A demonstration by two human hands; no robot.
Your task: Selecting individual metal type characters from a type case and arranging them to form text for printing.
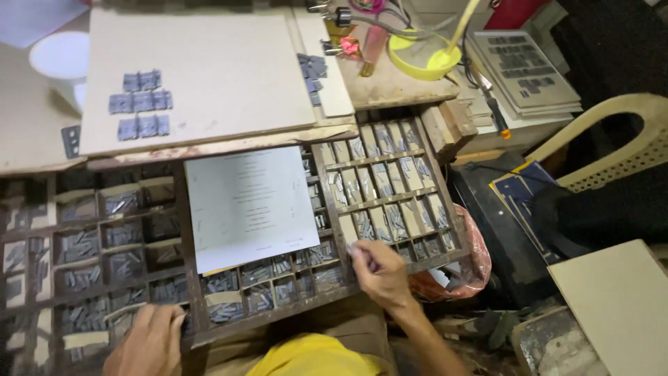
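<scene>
metal type sorts [362,224] | small, dense, stiff, slick; in compartments near type case's [390,275] front right corner | right hand [379,271] fingertips pinched on one; best nipped by its long sides | left hand [149,341] curled over front edge

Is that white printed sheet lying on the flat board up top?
No, the white sheet lies on the compartmented wooden tray, below the board.

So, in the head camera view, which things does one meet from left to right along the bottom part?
Left hand on the wooden tray's edge → printed sheet → right hand in a compartment → orange plastic bag → pale board.
</scene>
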